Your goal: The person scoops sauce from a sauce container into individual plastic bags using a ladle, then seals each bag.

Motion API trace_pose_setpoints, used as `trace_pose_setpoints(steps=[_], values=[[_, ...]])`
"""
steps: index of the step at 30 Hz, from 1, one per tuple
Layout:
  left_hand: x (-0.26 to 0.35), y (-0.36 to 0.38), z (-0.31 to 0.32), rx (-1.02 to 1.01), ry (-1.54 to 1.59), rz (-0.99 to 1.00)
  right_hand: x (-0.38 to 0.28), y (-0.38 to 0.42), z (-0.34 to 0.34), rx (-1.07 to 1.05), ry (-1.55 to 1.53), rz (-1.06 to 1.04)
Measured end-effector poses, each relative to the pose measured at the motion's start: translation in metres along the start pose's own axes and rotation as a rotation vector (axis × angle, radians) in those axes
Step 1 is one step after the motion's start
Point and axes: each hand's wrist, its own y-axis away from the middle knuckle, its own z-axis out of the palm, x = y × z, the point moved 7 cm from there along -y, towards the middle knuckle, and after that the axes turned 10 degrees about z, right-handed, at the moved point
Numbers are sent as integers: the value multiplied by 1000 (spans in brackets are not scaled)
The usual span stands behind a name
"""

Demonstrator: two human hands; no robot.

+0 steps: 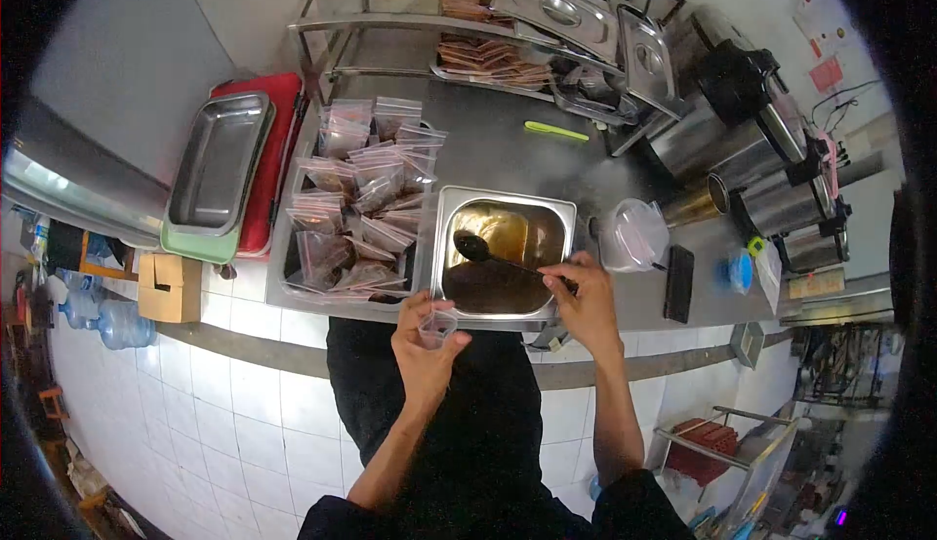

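Observation:
A rectangular steel pan (569,247) holding brown, shiny liquid stands at the front edge of the steel counter. My right hand (586,301), at the pan's right front corner, is closed on the handle of a dark spoon (472,246). The spoon's bowl is over the left part of the liquid; whether it dips in is unclear. At the pan's front left corner, my left hand (426,345) holds a small clear plastic cup (436,328). What the cup contains cannot be made out. Left of the pan, a tray holds several small zip bags (376,179).
A white round container (634,235) and a black phone (679,284) lie right of the pan. Behind are a green-yellow utensil (556,131) and a metal rack (390,20). Large steel pots (722,140) stand at right, stacked trays (220,164) at left.

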Motion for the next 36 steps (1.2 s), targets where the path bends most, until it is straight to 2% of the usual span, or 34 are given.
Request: trace_pose_setpoints(steps=[2,4,7,12,15,16,18,19,20,23,24,26,30,33,36], values=[[13,-11,6,9,-41,18,11,11,2,42,-50,-9],[29,-23,9,-150,-221,140,22,29,6,87,-98,-2],[46,-37,10,-314,-256,173,40,61,31,-24,-567,361],[69,-52,13,-498,-373,152,45,84,42,21,-790,377],[71,-63,12,-544,-401,131,31,89,4,314,-208,51],[72,-66,13,-561,-430,133,27,88,-6,317,-212,59],[73,-73,14,-572,-436,133,20,82,-6,105,-228,103],[72,-77,14,-596,-434,104,13,75,-8,162,-57,-62],[70,-80,15,-619,-430,77,12,66,-11,166,-64,-56],[66,-91,15,-654,-438,87,-13,44,-3,144,28,-355],[66,-94,19,-695,-461,98,-9,43,-1,149,26,-354],[68,-99,26,-731,-477,109,-8,42,15,31,165,-402],[72,-107,29,-728,-442,190,4,46,-7,39,198,-405],[69,-107,35,-802,-408,153,-6,29,-18,210,211,-335],[76,-108,37,-820,-413,174,-4,46,-7,119,246,-345]])
